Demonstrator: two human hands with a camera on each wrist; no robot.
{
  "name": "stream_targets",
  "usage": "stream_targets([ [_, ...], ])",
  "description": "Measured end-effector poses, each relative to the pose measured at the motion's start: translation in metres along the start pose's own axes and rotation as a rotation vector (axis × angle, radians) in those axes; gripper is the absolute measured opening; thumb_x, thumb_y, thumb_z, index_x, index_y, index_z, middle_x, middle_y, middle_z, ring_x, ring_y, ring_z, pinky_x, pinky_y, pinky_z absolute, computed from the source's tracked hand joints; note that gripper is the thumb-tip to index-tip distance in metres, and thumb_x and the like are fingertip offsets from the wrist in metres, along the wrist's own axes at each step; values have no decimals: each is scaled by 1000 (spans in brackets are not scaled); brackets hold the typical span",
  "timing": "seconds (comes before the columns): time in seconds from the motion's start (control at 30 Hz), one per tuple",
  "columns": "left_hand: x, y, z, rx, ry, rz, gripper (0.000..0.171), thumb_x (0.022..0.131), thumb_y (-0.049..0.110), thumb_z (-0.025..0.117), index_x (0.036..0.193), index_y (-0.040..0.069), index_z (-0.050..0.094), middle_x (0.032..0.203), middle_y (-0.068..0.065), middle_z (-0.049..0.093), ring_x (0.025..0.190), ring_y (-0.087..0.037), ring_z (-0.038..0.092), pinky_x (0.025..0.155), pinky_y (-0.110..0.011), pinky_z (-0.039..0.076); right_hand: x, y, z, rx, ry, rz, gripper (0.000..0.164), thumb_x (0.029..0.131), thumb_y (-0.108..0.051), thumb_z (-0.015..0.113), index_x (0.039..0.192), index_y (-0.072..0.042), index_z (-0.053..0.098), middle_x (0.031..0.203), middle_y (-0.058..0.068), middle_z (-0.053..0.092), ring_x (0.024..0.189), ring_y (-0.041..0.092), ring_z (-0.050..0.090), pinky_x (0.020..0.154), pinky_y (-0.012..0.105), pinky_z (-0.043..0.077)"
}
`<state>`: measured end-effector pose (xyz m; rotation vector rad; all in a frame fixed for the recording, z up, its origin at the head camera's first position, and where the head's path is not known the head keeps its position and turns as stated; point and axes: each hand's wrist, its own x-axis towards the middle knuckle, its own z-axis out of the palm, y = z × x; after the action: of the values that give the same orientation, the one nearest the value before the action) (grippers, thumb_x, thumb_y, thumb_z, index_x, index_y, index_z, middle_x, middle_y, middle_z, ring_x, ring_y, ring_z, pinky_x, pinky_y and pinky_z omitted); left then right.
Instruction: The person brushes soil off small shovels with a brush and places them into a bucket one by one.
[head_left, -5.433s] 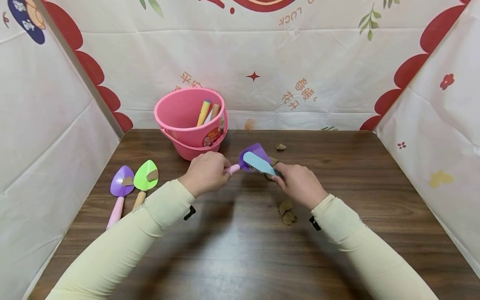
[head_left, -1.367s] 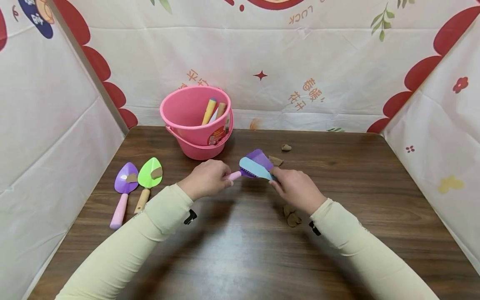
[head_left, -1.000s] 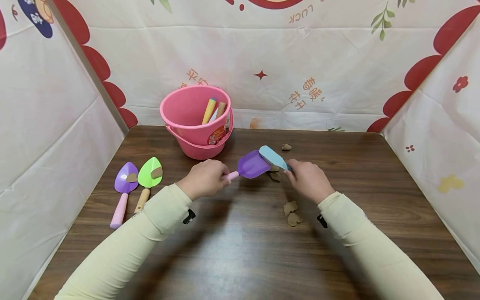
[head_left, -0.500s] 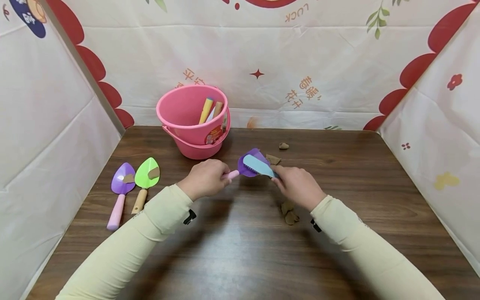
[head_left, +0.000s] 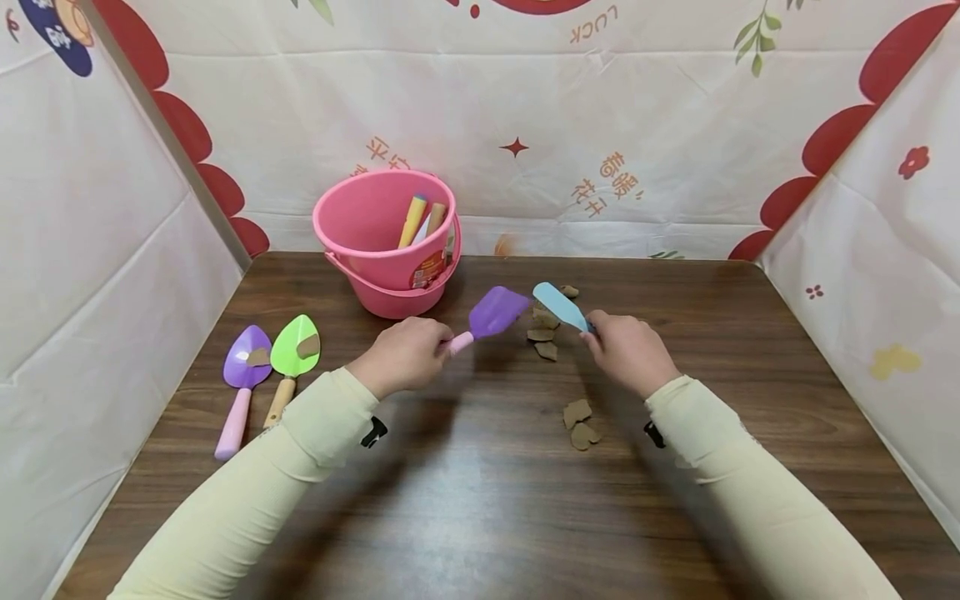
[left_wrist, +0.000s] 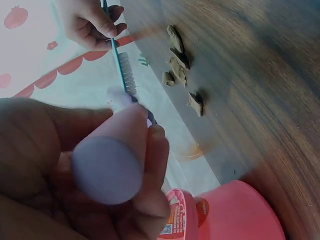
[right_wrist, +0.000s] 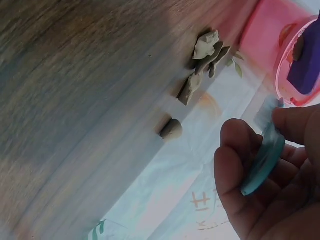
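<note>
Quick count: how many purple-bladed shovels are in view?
2. One purple shovel is in the left hand; the second purple shovel lies beside the green shovel. The pink bucket hides part of its contents, so more may be inside.

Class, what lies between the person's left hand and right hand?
In the head view, the held purple scoop and blue brush, with several brown pieces on the table below them.

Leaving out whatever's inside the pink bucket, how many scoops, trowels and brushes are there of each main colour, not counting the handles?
Purple: 2 (held scoop, purple trowel)
Green: 1 (green trowel)
Light blue: 1 (brush)
Total: 4
</note>
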<state>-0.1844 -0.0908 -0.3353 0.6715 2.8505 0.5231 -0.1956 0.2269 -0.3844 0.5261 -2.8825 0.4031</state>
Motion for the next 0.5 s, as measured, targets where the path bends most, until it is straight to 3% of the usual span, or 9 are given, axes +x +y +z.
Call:
stream_targets([
  [0.17, 2, -1, 3, -27, -30, -42, 15, 96, 8, 58, 108, 3, 66, 87, -6, 64, 79, -23, 57, 79, -38, 49, -1, 0, 1, -3, -12, 3, 13, 96, -14, 64, 92, -5, 57, 64, 3, 51, 51, 18, 44, 50, 36, 36],
  [0.33, 0, -4, 7, -141, 24, -106, 22, 102, 19, 48, 112, 5, 61, 89, -7, 62, 79, -22, 57, 76, -38, 48, 0, -3, 2, 5, -16, -10, 13, 97, -13, 64, 90, -5, 56, 63, 2, 50, 50, 17, 43, 49, 35, 36],
  [0.5, -1, -9, 7, -193, 95, -114, 25, 96, 26, 63, 109, 5, 58, 84, -8, 60, 76, -22, 57, 72, -37, 47, 0, -5, 2, 10, -25, -6, 13, 97, -13, 63, 89, -5, 55, 63, 2, 50, 50, 17, 43, 48, 34, 36],
])
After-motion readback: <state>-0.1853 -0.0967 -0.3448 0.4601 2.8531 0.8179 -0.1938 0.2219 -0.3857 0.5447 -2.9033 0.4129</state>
